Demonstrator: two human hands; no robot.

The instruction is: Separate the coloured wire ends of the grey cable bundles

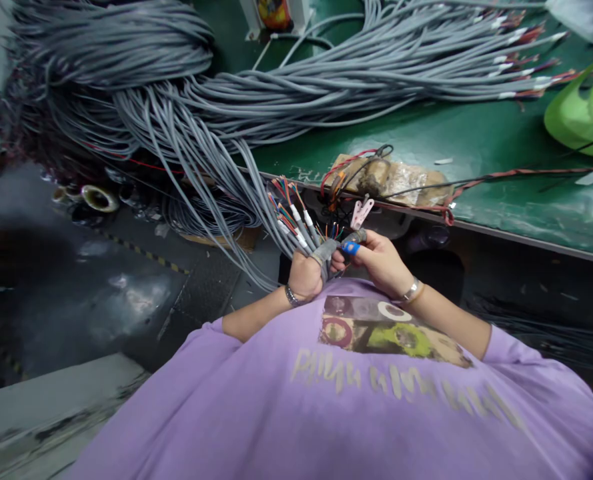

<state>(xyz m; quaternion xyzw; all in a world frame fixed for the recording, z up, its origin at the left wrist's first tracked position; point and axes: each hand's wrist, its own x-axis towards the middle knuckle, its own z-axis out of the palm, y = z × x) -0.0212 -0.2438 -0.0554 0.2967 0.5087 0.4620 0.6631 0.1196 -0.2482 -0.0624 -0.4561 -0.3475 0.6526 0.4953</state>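
Note:
My left hand [307, 273] is closed around the ends of several grey cables [256, 180], close to my body below the bench edge. Grey tape or cloth covers some of its fingers. Coloured wires [291, 207] with white sleeves fan out just above this hand. My right hand [379, 260] is pinched at the fingertips beside the left one, at some short thin wire ends [333, 230]. It has blue tape on the thumb and a grey wrap on a finger. What exactly lies between its fingertips is too small to make out.
A thick pile of grey cables [296, 100] covers much of the green bench [506, 147]. Near the front edge lies a taped brown block [401, 180], with a pink clip [362, 213] below. A green basket [583, 107] stands right. Tape rolls [99, 198] sit lower left.

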